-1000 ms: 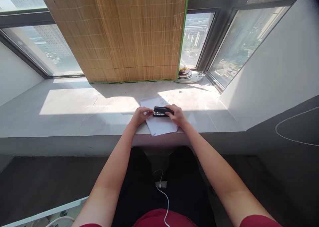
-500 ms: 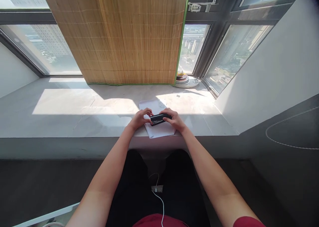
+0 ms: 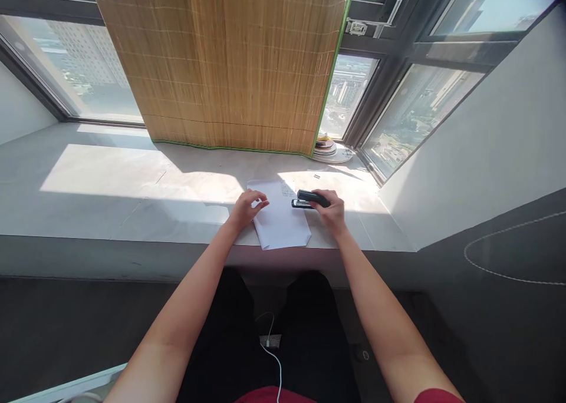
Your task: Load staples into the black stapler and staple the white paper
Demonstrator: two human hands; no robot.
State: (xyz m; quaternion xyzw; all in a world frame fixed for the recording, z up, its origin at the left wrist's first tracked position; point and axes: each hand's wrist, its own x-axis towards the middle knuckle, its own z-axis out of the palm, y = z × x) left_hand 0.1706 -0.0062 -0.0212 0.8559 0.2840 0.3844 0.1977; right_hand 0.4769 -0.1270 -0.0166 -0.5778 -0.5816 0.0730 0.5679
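My right hand (image 3: 331, 211) grips a black stapler (image 3: 313, 198) by its rear end, over the right side of the paper. The stapler's jaws point left and stand apart. White sheets of paper (image 3: 281, 223) lie on the window sill, with some small print near the top right. At the paper's left edge is my left hand (image 3: 248, 208), its thumb and fingers curved with a gap between them and nothing held.
A bamboo blind (image 3: 234, 67) hangs down to the sill (image 3: 132, 214). Stacked plates (image 3: 329, 151) stand in the window corner. A small strip of staples (image 3: 316, 176) lies beyond the stapler. A white cable (image 3: 279, 370) runs between my legs.
The stapler has moved right, out of my left fingers, and is now in my right hand alone with its jaws apart. My left hand has stayed near the paper's left edge.
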